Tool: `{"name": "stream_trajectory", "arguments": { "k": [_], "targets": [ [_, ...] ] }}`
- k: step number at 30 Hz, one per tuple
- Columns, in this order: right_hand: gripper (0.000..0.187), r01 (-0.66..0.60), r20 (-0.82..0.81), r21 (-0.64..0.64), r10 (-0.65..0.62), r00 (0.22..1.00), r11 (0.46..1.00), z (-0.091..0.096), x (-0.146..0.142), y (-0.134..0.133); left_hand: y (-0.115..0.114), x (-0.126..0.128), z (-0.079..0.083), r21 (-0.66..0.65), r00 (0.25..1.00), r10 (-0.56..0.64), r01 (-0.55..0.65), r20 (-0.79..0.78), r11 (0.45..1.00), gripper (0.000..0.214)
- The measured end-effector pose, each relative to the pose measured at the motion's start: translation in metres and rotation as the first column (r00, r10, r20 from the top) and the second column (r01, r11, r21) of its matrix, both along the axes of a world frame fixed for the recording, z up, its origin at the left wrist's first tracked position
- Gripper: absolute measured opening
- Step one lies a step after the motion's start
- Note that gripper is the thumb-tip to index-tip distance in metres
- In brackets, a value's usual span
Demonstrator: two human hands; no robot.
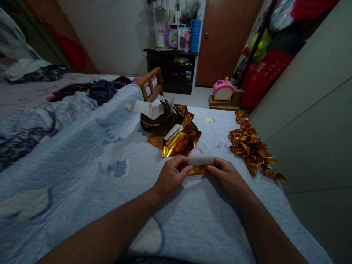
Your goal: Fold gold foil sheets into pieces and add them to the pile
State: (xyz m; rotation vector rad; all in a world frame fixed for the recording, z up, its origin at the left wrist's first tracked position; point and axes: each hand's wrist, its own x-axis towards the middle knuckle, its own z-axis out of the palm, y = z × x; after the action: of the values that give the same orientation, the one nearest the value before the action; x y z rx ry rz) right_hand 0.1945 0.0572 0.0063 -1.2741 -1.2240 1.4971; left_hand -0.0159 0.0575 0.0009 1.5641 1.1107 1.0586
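Between my two hands is a sheet of gold foil paper with a white back, its far part curled over so the white side shows. My left hand pinches its left end between thumb and fingers. At the right end, my right hand grips the same sheet, thumb on the near gold strip. Just beyond my left hand lies a loose pile of gold foil sheets, some with white backs showing. Folded gold foil pieces lie heaped along the bed's right side.
A pale blue quilt with heart patterns covers the bed. Rumpled clothes lie at the left. Past the foot stand a wooden bed rail, a dark shelf and a pink toy. A pale cabinet borders the right.
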Motion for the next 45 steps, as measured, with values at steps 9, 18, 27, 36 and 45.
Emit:
{"name": "stream_trajectory", "arguments": {
  "k": [9,18,27,36,45],
  "targets": [
    [0.026,-0.001,0.029,0.007,0.001,1.000,1.000,0.004,-0.001,0.000,0.002,0.000,-0.003,-0.060,1.000,-0.011,0.013,0.025,0.998,0.016],
    [0.032,-0.014,0.075,0.024,0.012,0.997,1.000,0.001,0.001,-0.001,0.001,0.000,-0.004,-0.098,0.998,-0.006,0.012,0.060,0.995,0.018],
    [0.033,-0.033,0.132,0.079,0.022,0.991,0.996,-0.005,0.001,0.001,0.001,0.000,-0.002,-0.070,0.999,0.012,-0.010,0.031,0.997,0.016],
    [0.027,-0.018,0.110,0.091,0.008,0.994,0.996,-0.006,0.000,0.000,0.001,0.000,-0.001,-0.109,0.997,0.014,-0.006,0.072,0.994,0.019],
    [0.026,-0.038,0.151,0.099,0.023,0.988,0.994,-0.006,0.001,0.000,0.005,0.001,-0.003,-0.198,0.998,0.026,-0.015,0.058,0.980,0.021]
  ]
}}
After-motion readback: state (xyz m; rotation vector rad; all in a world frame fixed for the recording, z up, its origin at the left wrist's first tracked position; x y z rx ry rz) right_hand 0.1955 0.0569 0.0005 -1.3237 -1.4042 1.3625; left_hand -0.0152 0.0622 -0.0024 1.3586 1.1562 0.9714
